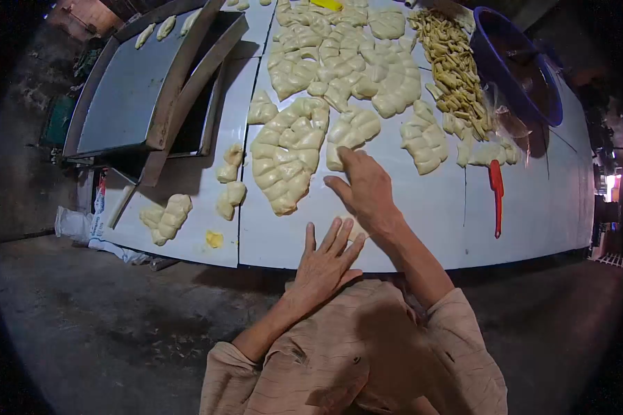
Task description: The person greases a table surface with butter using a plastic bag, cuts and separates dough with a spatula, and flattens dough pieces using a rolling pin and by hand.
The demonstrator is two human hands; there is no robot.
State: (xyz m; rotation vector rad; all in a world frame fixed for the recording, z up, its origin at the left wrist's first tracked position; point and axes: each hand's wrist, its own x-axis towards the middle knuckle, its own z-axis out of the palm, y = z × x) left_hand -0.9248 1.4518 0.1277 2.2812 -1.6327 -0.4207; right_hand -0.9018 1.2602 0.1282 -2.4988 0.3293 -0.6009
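Note:
My left hand [325,261] lies at the table's front edge, fingers spread, over a small pale piece of dough [355,227] that shows beside its fingertips. Above and to the right, my right hand [364,185] has its thumb and fingers apart, with the fingertips at the lower edge of a small dough cluster [354,129]. A larger cluster of joined dough pieces [289,155] lies to the left of that hand. Another cluster [423,137] sits to its right. More joined dough [339,59] spreads across the back of the white table.
Stacked metal trays [128,90] stand at the left. Cut strips [457,69] are heaped at the back right beside a purple basin [556,90]. A red-handled knife [497,197] lies at the right. Small dough pieces [166,220] and a yellow lump [214,239] are at the front left.

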